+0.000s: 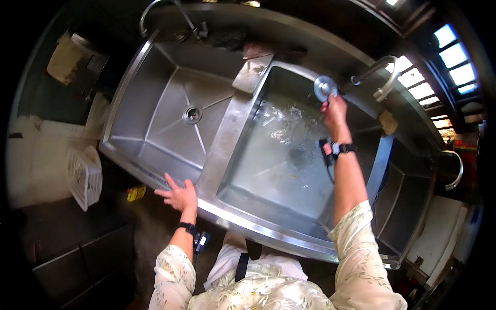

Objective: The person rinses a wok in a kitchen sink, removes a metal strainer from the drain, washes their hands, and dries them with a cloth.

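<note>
My right hand [336, 111] is closed around the edge of a round, shiny, lid-like disc [325, 87] with a paler centre. It holds the disc over the far right part of the middle basin, near its back edge. Below it, the middle sink basin [243, 150] holds shallow water, rippled toward the far side, with a dark round drain blurred under the surface. My left hand [180, 195] rests with fingers spread on the front rim of the left sink basin [170, 85]. That basin's drain [192, 114] shows plainly.
Curved faucets [385, 77] rise behind and beside the basins. A third basin [395, 201] lies at the right. Between the left and middle basins sits a metal block [253, 72]. A brown lump [388, 122] lies on the right divider. A white plastic basket [84, 175] stands at the left.
</note>
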`<state>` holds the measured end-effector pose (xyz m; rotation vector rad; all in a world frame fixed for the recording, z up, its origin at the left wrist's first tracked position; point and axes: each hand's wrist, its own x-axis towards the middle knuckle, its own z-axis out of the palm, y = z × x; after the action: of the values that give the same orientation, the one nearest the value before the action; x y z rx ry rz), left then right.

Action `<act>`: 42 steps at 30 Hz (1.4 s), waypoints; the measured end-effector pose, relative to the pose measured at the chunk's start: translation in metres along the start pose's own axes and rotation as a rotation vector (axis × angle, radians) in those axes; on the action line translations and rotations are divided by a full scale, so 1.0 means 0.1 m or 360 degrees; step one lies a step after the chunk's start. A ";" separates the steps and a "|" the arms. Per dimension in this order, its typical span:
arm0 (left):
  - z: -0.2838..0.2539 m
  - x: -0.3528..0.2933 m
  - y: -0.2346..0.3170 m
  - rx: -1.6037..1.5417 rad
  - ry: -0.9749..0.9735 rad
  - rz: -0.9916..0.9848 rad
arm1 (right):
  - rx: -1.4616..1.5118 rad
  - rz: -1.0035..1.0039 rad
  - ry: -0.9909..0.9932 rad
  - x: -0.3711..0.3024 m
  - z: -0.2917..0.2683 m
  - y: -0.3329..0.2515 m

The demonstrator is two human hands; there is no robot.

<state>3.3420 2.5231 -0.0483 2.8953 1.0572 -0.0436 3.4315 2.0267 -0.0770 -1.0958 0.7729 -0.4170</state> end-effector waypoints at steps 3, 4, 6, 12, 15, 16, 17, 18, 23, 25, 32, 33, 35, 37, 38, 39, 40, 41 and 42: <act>-0.04 -0.03 0.02 -0.0006 -0.0001 0.0008 | -0.0115 -0.0034 0.0061 0.33 -0.01 -0.13; -0.02 -0.01 0.05 0.0005 0.0000 0.0021 | -0.0127 -0.0036 0.0056 0.42 -0.03 -0.14; -0.02 -0.03 0.06 -0.0049 -0.0035 0.0050 | -0.0302 -0.0062 -0.0020 0.52 -0.08 -0.14; 0.02 -0.01 -0.02 0.0009 -0.0037 0.0027 | 0.0211 -0.0213 -0.0335 0.39 -0.09 -0.01; 0.01 -0.02 -0.04 0.0053 -0.0004 0.0013 | 0.0153 -0.0296 -0.0354 0.05 -0.19 0.10; -0.02 -0.01 0.00 0.0045 -0.0012 0.0025 | 0.0068 -0.0303 -0.0257 -0.02 -0.25 0.14; -0.03 0.01 0.00 0.0038 -0.0033 0.0015 | -0.0058 -0.0320 -0.0256 -0.17 -0.30 0.19; -0.03 0.02 0.00 0.0028 -0.0065 0.0008 | -0.0162 -0.0317 -0.0234 -0.35 -0.29 0.25; -0.02 0.04 -0.06 -0.0076 -0.0061 0.0021 | -0.0540 -0.0148 -0.0526 -1.21 -0.18 0.58; 0.00 0.03 -0.09 -0.0148 -0.0057 0.0031 | -0.0676 -0.0182 -0.0605 -1.49 0.09 0.57; -0.05 0.08 -0.55 -0.0723 -0.0325 0.0539 | -0.1035 -0.0242 -0.1400 -2.23 2.08 0.24; -0.13 0.13 -0.64 -0.0800 -0.0534 0.0605 | -0.1116 -0.0218 -0.1488 -2.26 2.39 0.33; -0.35 0.33 -0.81 -0.0791 -0.0626 0.0836 | -0.1419 -0.0229 -0.1645 -2.12 2.88 0.64; -0.58 0.72 -0.88 -0.0702 -0.0543 0.1045 | -0.1915 -0.0546 -0.1734 -1.85 3.24 1.09; -0.64 0.98 -0.87 -0.0649 -0.0438 0.1146 | -0.2025 -0.0749 -0.1661 -1.67 3.30 1.45; -0.66 1.23 -0.89 -0.0714 -0.0364 0.1145 | -0.2401 -0.0891 -0.1649 -1.61 3.46 1.71; -0.66 1.47 -0.85 -0.0715 -0.0285 0.1201 | -0.2540 -0.0886 -0.1629 -1.47 3.52 2.01; -0.63 1.74 -0.83 -0.0619 -0.0296 0.1304 | -0.2678 -0.0802 -0.1647 -1.43 3.64 2.23; -0.58 1.98 -0.79 -0.0526 -0.0308 0.1417 | -0.2817 -0.0713 -0.1651 -1.40 3.74 2.44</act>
<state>3.4434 2.7144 -0.0036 2.6969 -0.2742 -0.0907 3.5964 2.4572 -0.1596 -2.7832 -0.3001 0.6958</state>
